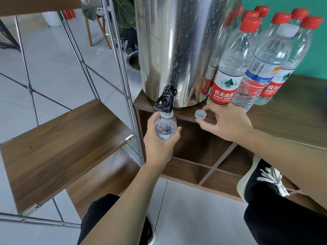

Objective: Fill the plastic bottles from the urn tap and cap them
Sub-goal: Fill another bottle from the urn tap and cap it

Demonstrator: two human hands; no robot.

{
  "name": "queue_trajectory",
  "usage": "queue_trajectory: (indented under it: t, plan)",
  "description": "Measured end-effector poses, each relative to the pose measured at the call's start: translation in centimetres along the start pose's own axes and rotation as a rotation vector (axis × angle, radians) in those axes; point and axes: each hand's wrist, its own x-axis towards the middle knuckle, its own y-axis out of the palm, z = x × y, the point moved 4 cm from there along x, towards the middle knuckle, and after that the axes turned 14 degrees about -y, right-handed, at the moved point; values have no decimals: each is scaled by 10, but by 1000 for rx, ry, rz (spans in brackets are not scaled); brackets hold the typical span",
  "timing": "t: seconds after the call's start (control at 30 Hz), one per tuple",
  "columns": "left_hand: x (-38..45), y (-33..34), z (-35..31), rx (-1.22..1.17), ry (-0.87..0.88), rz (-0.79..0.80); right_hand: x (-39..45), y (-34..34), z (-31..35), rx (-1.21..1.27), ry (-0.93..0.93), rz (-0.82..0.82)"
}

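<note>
Bottle (165,129) position governs the coming move: its open mouth sits directly below the black tap (163,101), touching or just short of the spout, with the long axis upright and tilted slightly.

Left hand (160,140) is wrapped around the bottle body, fingers on the far side, thumb on the near side, holding it up in front of the cabinet (292,119) edge. No table supports the bottle from below.

Right hand (224,123) rests on the cabinet top, to the right of the left hand and near it. Its thumb and forefinger pinch a pale, translucent cap (200,114) with the open side facing up. The remaining fingers are loosely curled.

Of the two hands, the left is the nearer to the tap; the right would have to release or shift the cap to work the lever, in my judgement.

The bottle is clear plastic with a blue-and-white label, mostly hidden by the palm. The water level inside cannot be read. No stream is visible at the spout.

Beyond the right hand, against the steel urn (178,50), stand capped bottles (228,71), most with red tops.
</note>
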Motion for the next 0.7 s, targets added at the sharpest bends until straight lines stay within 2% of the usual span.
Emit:
queue_trajectory:
  t: [0.7]
  plan:
    - [0,0,-1,-16,14,-1,0,0,-1,-14,-7,0]
